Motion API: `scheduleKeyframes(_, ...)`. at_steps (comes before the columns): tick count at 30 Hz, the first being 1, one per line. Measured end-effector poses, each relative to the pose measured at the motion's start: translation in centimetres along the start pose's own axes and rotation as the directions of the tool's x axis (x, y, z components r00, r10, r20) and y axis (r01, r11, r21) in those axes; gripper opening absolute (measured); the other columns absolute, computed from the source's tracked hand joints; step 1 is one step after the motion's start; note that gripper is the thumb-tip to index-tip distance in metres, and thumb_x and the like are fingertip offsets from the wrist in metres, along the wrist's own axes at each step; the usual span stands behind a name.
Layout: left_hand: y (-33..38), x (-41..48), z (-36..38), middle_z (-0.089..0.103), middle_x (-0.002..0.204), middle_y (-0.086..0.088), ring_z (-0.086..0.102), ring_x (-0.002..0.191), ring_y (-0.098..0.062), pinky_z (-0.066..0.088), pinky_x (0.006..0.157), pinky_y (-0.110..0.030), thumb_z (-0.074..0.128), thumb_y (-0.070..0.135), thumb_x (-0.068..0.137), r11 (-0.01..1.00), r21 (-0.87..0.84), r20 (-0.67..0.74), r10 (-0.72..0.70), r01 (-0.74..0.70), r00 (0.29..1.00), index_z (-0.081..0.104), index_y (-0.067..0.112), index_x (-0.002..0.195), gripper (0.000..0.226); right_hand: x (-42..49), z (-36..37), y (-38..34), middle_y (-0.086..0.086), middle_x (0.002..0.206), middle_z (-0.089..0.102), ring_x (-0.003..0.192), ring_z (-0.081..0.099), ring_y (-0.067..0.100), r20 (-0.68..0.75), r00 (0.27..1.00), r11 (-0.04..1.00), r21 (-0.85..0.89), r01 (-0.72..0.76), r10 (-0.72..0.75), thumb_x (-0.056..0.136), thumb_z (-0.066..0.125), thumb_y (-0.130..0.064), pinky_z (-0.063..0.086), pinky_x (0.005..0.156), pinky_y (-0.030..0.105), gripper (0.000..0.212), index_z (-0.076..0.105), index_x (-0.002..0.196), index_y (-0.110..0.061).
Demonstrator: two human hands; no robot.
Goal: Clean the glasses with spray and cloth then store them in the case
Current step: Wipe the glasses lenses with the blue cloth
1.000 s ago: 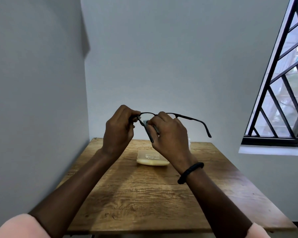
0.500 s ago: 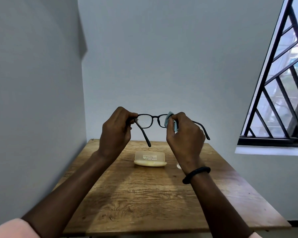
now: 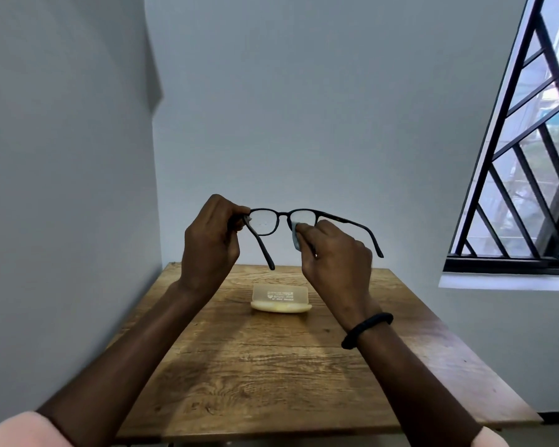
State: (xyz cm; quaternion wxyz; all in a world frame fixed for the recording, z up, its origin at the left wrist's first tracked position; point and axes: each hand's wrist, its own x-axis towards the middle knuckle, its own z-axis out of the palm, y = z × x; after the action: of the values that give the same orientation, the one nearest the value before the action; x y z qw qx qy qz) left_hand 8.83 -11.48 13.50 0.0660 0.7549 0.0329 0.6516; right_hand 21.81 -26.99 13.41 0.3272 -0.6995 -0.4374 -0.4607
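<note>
Black-framed glasses (image 3: pixel 284 214) are held up in the air above the wooden table (image 3: pixel 271 366), their temples unfolded toward me. My left hand (image 3: pixel 212 240) pinches the frame's left corner at the hinge. My right hand (image 3: pixel 333 253) grips a small pale blue cloth (image 3: pixel 296 235) and presses it against the lower part of the right lens. A pale yellow glasses case (image 3: pixel 280 298) with a clear lid lies on the table at the back, below the glasses. The spray bottle is hidden from view.
Grey walls close in on the left and behind the table. A barred window (image 3: pixel 530 162) is at the right with a white sill. A black band circles my right wrist (image 3: pixel 367 329).
My right hand moved with the cloth from the left lens across to the right lens, then dropped to its lower edge. My left hand kept its hold on the frame.
</note>
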Motion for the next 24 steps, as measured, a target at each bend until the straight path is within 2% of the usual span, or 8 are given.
scheduleKeyframes(2,-0.1,-0.1,-0.2,0.064,0.09,-0.012,0.064,0.084,-0.016,0.058,0.073,-0.033,0.058,-0.024,0.083,1.0,0.007,-0.007,0.0,0.0,1.0,0.068,-0.003,0.101,0.03,-0.3,0.0,0.2,-0.005,0.072,0.061,0.051,0.059,0.019,0.03,1.0,1.0,-0.023,-0.005,0.006,0.089,0.073,-0.024,0.018,0.048,0.018,0.005,0.076,0.093,-0.025)
scheduleKeyframes(9,0.1,-0.2,-0.1,0.065,0.09,-0.012,0.063,0.085,-0.013,0.057,0.077,-0.03,0.054,-0.028,0.078,1.0,0.006,0.001,0.024,-0.024,1.0,0.069,-0.003,0.102,0.037,0.2,0.3,0.8,-0.003,0.075,0.065,0.053,0.061,0.026,-0.029,0.996,0.996,-0.031,-0.087,0.086,0.089,0.067,-0.015,0.04,0.05,0.027,0.009,0.07,0.082,-0.018)
scheduleKeyframes(11,0.3,-0.1,-0.2,0.065,0.09,-0.012,0.062,0.085,-0.012,0.056,0.078,-0.028,0.053,-0.029,0.077,1.0,-0.001,0.004,0.026,-0.026,1.0,0.069,-0.003,0.102,0.039,0.5,0.2,0.8,-0.003,0.071,0.063,0.05,0.058,0.024,-0.053,0.994,0.995,-0.041,-0.094,0.092,0.085,0.068,-0.01,0.038,0.049,0.025,0.011,0.069,0.078,-0.018)
scheduleKeyframes(14,0.5,0.1,-0.2,0.064,0.09,-0.011,0.064,0.083,-0.016,0.056,0.076,-0.032,0.052,-0.03,0.076,1.0,-0.007,0.007,0.031,-0.031,1.0,0.069,-0.002,0.101,0.041,0.9,0.0,0.5,-0.003,0.065,0.06,0.044,0.053,0.022,-0.073,0.995,0.995,-0.069,-0.068,0.063,0.08,0.073,-0.006,0.029,0.047,0.021,0.013,0.068,0.075,-0.018)
scheduleKeyframes(18,0.7,0.0,-0.4,0.063,0.089,-0.012,0.065,0.081,-0.021,0.057,0.074,-0.037,0.051,-0.03,0.074,1.0,-0.01,0.013,0.03,-0.03,0.999,0.068,-0.002,0.1,0.041,1.3,-0.1,0.2,-0.004,0.07,0.064,0.046,0.057,0.02,-0.099,0.995,0.998,-0.058,-0.034,0.028,0.085,0.075,-0.014,0.023,0.049,0.018,0.006,0.076,0.088,-0.02)
scheduleKeyframes(24,0.4,0.0,-0.5,0.065,0.091,-0.012,0.067,0.084,-0.02,0.059,0.069,-0.041,0.056,-0.02,0.087,1.0,-0.022,-0.005,0.007,-0.007,1.0,0.067,-0.003,0.1,0.024,0.8,-0.4,-0.3,-0.004,0.071,0.06,0.05,0.057,0.019,-0.064,0.997,0.997,0.057,0.043,-0.04,0.094,0.069,-0.027,0.037,0.042,0.023,0.01,0.077,0.097,-0.023)
